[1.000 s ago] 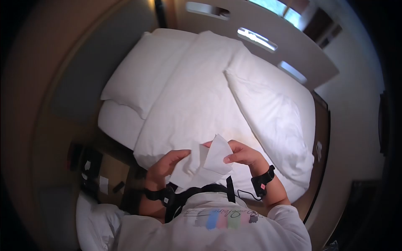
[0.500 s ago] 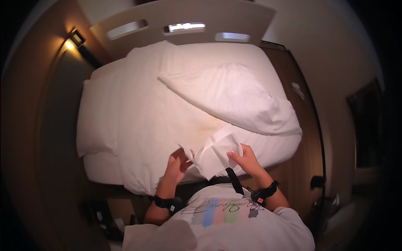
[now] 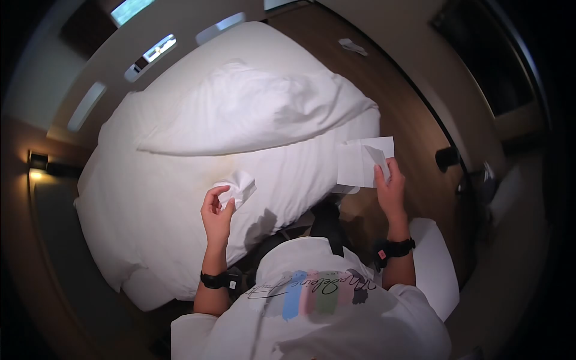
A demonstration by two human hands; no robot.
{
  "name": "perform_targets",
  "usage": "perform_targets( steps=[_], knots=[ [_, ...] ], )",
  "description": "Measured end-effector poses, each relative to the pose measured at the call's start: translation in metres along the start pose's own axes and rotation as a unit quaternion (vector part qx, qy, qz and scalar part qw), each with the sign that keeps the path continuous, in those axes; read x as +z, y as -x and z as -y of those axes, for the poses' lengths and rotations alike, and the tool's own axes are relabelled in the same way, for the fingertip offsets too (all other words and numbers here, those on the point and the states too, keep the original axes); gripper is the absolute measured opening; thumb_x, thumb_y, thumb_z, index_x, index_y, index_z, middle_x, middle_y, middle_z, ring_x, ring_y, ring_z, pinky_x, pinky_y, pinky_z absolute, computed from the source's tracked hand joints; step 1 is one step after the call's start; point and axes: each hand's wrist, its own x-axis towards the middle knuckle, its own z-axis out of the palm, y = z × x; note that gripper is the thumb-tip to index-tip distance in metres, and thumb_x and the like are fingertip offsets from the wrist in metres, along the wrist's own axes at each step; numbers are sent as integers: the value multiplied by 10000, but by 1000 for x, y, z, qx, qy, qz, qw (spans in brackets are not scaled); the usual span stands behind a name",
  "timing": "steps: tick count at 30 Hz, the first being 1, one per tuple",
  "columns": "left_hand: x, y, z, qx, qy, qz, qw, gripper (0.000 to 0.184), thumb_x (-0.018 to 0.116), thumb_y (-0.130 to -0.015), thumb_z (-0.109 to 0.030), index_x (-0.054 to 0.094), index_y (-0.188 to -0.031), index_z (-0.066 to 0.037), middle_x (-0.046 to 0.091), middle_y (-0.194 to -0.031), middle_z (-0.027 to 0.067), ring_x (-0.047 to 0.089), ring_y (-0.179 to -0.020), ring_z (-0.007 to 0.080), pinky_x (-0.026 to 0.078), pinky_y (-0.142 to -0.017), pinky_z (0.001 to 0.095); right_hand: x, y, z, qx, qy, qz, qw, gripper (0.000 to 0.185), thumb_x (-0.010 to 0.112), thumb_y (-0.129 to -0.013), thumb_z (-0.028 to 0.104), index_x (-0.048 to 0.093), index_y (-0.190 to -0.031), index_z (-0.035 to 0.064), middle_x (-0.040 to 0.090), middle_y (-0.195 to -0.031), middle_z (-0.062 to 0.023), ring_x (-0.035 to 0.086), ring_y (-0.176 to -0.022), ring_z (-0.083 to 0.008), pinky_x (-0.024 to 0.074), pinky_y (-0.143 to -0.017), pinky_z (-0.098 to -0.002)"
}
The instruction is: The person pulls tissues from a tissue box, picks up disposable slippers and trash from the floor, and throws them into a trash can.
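In my left hand (image 3: 217,207), held over the bed, a crumpled white tissue (image 3: 241,187) is pinched between thumb and fingers. Farther right, by the bed's edge, my right hand (image 3: 391,189) grips a flat, folded white tissue (image 3: 359,163) with creased layers. Beneath the hands spreads the bed's white sheet (image 3: 288,183), and a faint yellowish stain (image 3: 225,163) shows on it just beyond my left hand. A rumpled white duvet (image 3: 252,114) lies folded back past the stain.
A headboard (image 3: 117,90) with slots stands at the far left, and a lit wall lamp (image 3: 37,162) glows below it. The wooden floor (image 3: 402,114) runs along the right, with a white item (image 3: 353,47) on it. A white rounded surface (image 3: 435,264) sits by my right arm.
My hands have moved apart from one white piece of tissue between them; each now holds its own piece. The view has turned to the right, swinging the bed leftward.
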Motion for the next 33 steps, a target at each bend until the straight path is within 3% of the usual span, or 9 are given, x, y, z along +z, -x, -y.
perform_targets(
  steps=[2,7,10,11,13,16,22,26,33],
  knots=[
    [61,-10,-2,6,-38,21,999,263,575,-786,71,563,-1042,9,551,-947,27,494,-809,65,421,-713,190,-37,-14,-44,20,16,-9,1000,148,576,-855,121,490,-807,10,487,-628,-135,433,-512,-209,361,-490,-326],
    [253,-31,-14,54,-54,64,995,315,566,-796,45,536,-1109,21,562,-1140,89,502,-1090,168,364,-944,275,-151,-73,-132,45,100,-16,994,157,574,-851,127,491,-800,4,519,-664,-186,499,-565,-328,411,-536,-356],
    [381,-39,-18,80,-48,81,992,334,555,-801,56,538,-1133,24,563,-1083,74,509,-1009,141,391,-878,255,-197,-100,-215,90,109,-34,989,174,561,-858,162,524,-845,-8,547,-709,-210,526,-659,-396,442,-595,-376],
    [366,-33,-52,74,-32,72,994,346,552,-800,61,550,-1142,13,564,-1029,60,521,-925,121,421,-812,238,-198,-95,-178,117,86,-30,989,195,554,-862,179,542,-883,-15,565,-726,-209,556,-678,-376,449,-615,-376],
    [420,-36,-43,83,-4,81,993,342,550,-790,68,582,-1123,-2,554,-901,43,496,-797,122,411,-760,249,-205,-103,-220,152,42,-41,987,224,546,-866,196,560,-921,-21,582,-742,-209,587,-697,-356,456,-634,-377],
    [452,-45,-41,253,-196,186,929,335,563,-743,82,646,-1047,-34,487,-715,67,473,-684,166,387,-683,237,-190,-115,-233,276,-94,0,956,274,534,-878,210,577,-1013,-24,647,-828,-150,627,-769,-213,477,-700,-347],
    [503,-73,-37,197,-155,282,926,432,541,-749,49,594,-1166,-51,599,-860,113,500,-709,188,415,-731,258,-153,-156,-234,302,-252,35,919,249,558,-859,185,583,-1006,-15,638,-798,-129,611,-718,-175,475,-658,-316],
    [530,-107,-35,173,-140,340,914,462,548,-750,36,575,-1201,-60,575,-812,122,504,-698,191,424,-716,264,-142,-194,-221,288,-153,74,943,216,565,-836,172,589,-904,-32,606,-700,-186,611,-641,-223,458,-602,-335],
    [582,-175,-58,190,-120,442,868,485,557,-725,42,583,-1195,-76,497,-712,119,473,-658,222,417,-655,278,-150,-268,-215,283,-133,119,942,222,543,-836,152,600,-934,-38,630,-737,-172,610,-668,-183,460,-605,-335]
  ],
)
